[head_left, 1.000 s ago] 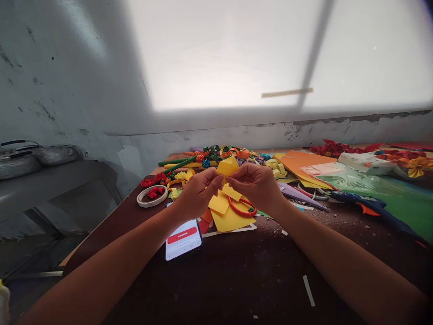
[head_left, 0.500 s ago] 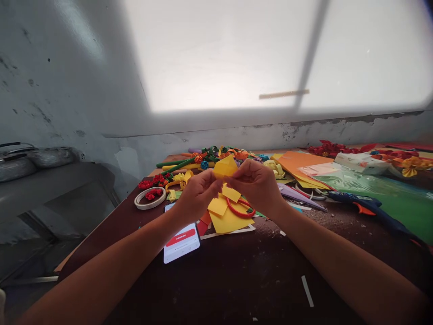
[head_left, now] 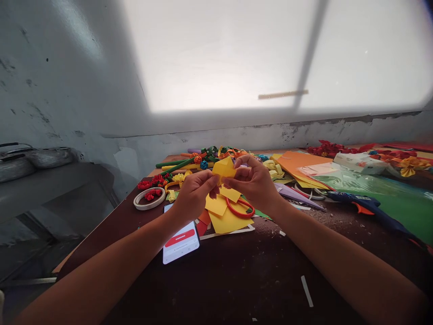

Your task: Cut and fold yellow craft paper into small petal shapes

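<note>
A small piece of yellow paper (head_left: 224,168) with a fold across it is held up above the table, pinched from both sides. My left hand (head_left: 195,192) is closed on its lower left edge, thumb in front. On the right edge, the thumb and fingers of my right hand (head_left: 256,183) grip the same paper. Below them lie yellow paper squares (head_left: 216,205) on a larger yellow sheet. Red-handled scissors (head_left: 248,212) rest on this pile, their blades hidden. Partly behind my left forearm is a phone (head_left: 181,248) with its screen lit.
A tape roll (head_left: 135,201) encircles a red paper flower at the left. Paper flowers and rolled green stems (head_left: 182,165) lie behind. To the right are orange sheets (head_left: 297,164), a dark blue glue gun (head_left: 367,201) and a green sheet in plastic (head_left: 402,203). A white strip (head_left: 307,291) lies in front.
The fingers of my right hand have lifted and spread a little at the paper's right edge. The yellow paper stays in both hands, shifted slightly left and down.
</note>
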`<control>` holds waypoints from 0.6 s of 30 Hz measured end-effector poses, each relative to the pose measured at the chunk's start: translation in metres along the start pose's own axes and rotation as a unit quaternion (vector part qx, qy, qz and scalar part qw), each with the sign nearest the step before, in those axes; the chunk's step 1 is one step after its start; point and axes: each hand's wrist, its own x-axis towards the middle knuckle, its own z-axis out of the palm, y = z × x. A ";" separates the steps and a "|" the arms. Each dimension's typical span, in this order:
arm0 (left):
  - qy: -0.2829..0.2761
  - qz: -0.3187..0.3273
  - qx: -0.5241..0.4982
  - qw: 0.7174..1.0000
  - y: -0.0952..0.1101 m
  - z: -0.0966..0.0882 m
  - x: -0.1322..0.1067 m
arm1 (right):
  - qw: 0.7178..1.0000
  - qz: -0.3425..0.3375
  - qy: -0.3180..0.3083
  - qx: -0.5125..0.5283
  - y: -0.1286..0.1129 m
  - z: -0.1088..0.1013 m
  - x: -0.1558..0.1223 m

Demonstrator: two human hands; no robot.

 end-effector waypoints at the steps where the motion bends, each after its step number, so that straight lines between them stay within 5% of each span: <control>1: 0.010 0.007 0.020 1.000 0.000 0.000 0.000 | 1.000 0.003 0.000 -0.001 0.000 0.000 0.000; 6: 0.048 0.038 0.094 0.994 -0.003 0.004 -0.002 | 1.000 0.017 0.008 0.005 0.000 0.001 0.002; 13: 0.007 0.022 0.091 0.996 -0.002 0.002 -0.003 | 1.000 0.010 0.004 0.024 0.000 -0.001 0.004; 18: -0.126 0.026 0.032 0.991 0.001 -0.014 0.005 | 0.999 -0.029 -0.009 0.012 -0.006 -0.005 0.004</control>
